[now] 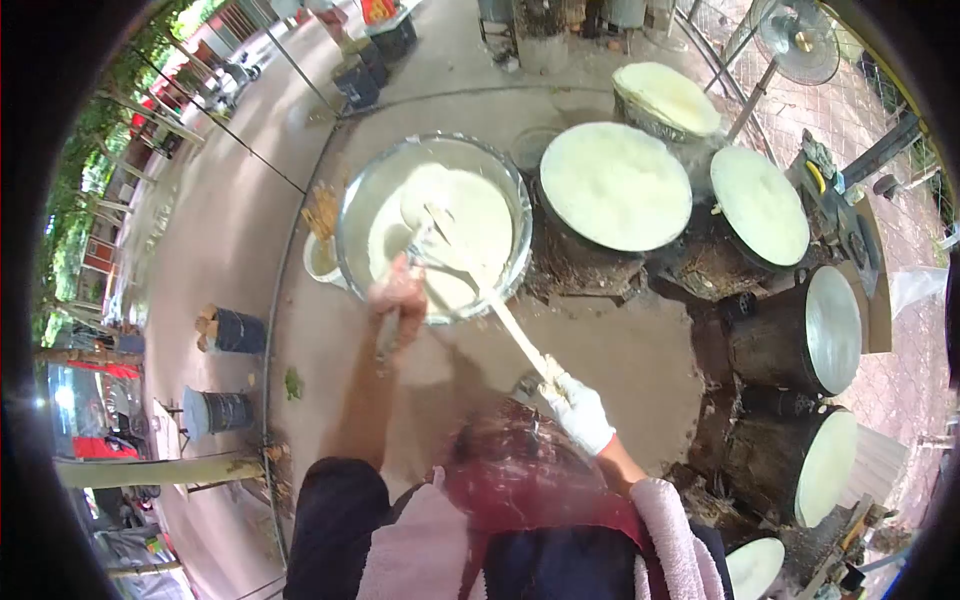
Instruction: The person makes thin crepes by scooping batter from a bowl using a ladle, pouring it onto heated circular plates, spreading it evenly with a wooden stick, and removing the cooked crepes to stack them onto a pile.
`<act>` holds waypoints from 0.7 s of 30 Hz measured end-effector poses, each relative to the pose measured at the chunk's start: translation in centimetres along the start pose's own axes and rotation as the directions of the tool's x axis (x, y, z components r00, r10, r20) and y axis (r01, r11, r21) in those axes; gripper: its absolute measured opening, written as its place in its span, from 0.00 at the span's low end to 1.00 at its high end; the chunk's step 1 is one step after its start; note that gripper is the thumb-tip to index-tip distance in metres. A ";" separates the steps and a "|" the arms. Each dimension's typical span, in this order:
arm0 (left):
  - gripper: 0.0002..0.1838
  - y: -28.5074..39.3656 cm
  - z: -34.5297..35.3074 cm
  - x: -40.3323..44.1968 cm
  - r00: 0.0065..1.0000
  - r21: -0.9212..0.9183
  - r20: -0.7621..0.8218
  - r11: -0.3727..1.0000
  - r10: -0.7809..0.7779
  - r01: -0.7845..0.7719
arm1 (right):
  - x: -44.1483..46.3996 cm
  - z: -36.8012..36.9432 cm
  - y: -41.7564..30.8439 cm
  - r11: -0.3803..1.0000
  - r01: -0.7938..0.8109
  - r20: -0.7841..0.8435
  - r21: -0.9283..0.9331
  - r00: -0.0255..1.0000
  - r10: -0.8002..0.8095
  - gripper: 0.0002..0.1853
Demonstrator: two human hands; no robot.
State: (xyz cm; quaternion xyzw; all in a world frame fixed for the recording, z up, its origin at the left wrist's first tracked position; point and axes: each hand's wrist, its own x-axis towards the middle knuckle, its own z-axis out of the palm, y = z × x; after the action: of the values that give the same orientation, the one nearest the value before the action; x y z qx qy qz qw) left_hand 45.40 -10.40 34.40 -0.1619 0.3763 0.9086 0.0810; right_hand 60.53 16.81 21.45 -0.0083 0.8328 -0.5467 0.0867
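Note:
A large metal basin [526, 215] holds white batter [485, 215] on the ground in front of me. My left hand [398, 295], bare and smeared with white, is closed at the basin's near rim around the handle of what looks like a ladle [425, 205], whose rounded bowl is coated in batter. In my right hand [580, 412], which wears a white glove, is a long pale wooden stick [515, 328]. It slants up and left over the basin, its far end close to the ladle. Batter partly hides both tools.
Right of the basin stand several dark stoves with round tops, among them a wide white-covered one [615, 187] and another [760, 205]. A fan [797, 40] stands at the upper right. A white container [322, 260] touches the basin's left side. Dark buckets [232, 330] stand farther left.

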 end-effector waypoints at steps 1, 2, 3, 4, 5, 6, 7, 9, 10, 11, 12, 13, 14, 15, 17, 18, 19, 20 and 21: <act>0.14 3.3 0.3 0.6 0.989 -0.063 0.142 0.996 -0.048 0.058 | 0.9 -0.8 -1.5 0.997 0.061 -0.027 -0.045 0.998 -0.062 0.27; 0.15 6.5 0.5 1.1 0.955 -0.107 0.281 0.986 -0.096 0.130 | 1.9 -1.3 -2.5 0.988 0.145 -0.111 -0.055 0.982 -0.150 0.27; 0.16 9.8 2.4 0.6 0.860 -0.204 0.485 0.936 -0.159 0.288 | 2.3 -2.6 -5.2 0.996 0.068 -0.112 -0.060 0.991 -0.075 0.27; 0.17 12.2 4.2 0.2 0.816 -0.221 0.570 0.938 -0.098 0.267 | 2.8 -3.3 -6.4 0.989 0.129 -0.185 -0.074 0.973 -0.141 0.27; 0.19 14.0 5.4 0.1 0.761 -0.239 0.648 0.938 -0.039 0.252 | 3.2 -3.6 -6.9 0.978 0.186 -0.254 -0.093 0.945 -0.204 0.28; 0.19 15.2 6.3 0.6 0.779 -0.217 0.626 0.969 0.042 0.122 | 3.7 -3.7 -6.8 0.974 0.213 -0.318 -0.077 0.921 -0.226 0.28; 0.19 16.0 6.8 1.1 0.836 -0.162 0.545 0.986 0.064 0.030 | 4.0 -3.6 -6.1 0.969 0.239 -0.379 -0.063 0.893 -0.244 0.28; 0.19 16.8 7.1 3.4 0.922 -0.040 0.364 0.991 0.133 -0.127 | 5.0 -3.7 -4.4 0.967 0.256 -0.477 -0.011 0.848 -0.230 0.28; 0.19 17.0 6.1 5.3 0.917 0.001 0.383 0.993 0.110 -0.120 | 5.2 -3.7 -3.3 0.970 0.241 -0.510 0.033 0.838 -0.191 0.28; 0.18 17.2 4.9 7.4 0.912 -0.035 0.405 0.998 0.067 -0.058 | 5.0 -3.9 -2.4 0.973 0.217 -0.539 0.080 0.830 -0.141 0.28; 0.18 17.2 3.9 9.5 0.905 -0.069 0.425 0.998 0.019 0.011 | 4.7 -4.3 -1.9 0.979 0.111 -0.519 0.173 0.855 -0.005 0.28; 0.17 16.9 3.0 11.3 0.895 -0.102 0.445 0.991 -0.031 0.085 | 4.2 -4.9 -1.4 0.965 -0.001 -0.487 0.263 0.863 0.134 0.28; 0.14 16.4 3.0 12.4 0.956 -0.087 0.292 0.995 -0.024 0.051 | 3.9 -4.9 1.1 0.962 0.015 -0.513 0.273 0.848 0.133 0.28; 0.13 15.6 3.0 13.0 0.969 -0.058 0.245 0.998 -0.014 0.029 | 3.1 -5.5 2.0 0.963 -0.035 -0.521 0.269 0.836 0.175 0.28; 0.12 13.2 2.6 13.0 0.988 0.014 0.155 1.000 0.010 -0.013 | 1.7 -6.3 3.6 0.954 -0.132 -0.536 0.270 0.802 0.262 0.28; 0.13 12.1 2.3 13.1 0.984 0.116 0.176 0.993 0.016 -0.037 | 0.8 -6.4 4.5 0.938 -0.124 -0.560 0.323 0.774 0.296 0.29; 0.13 11.0 2.0 13.2 0.979 0.216 0.204 0.974 0.018 -0.063 | -0.1 -6.6 4.9 0.924 -0.165 -0.572 0.344 0.744 0.346 0.29; 0.14 9.7 2.0 13.4 0.971 0.312 0.238 0.946 0.018 -0.093 | -0.9 -7.0 5.2 0.909 -0.202 -0.586 0.365 0.709 0.393 0.29; 0.14 8.3 2.3 13.7 0.961 0.401 0.277 0.907 0.013 -0.128 | -1.8 -7.4 5.6 0.892 -0.235 -0.602 0.386 0.669 0.437 0.29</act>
State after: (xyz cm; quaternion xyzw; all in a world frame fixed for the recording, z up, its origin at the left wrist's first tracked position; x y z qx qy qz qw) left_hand 29.84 -14.26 36.59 -0.0029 0.5516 0.8238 0.1304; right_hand 61.61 26.04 19.43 0.3576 0.7085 -0.5964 -0.1202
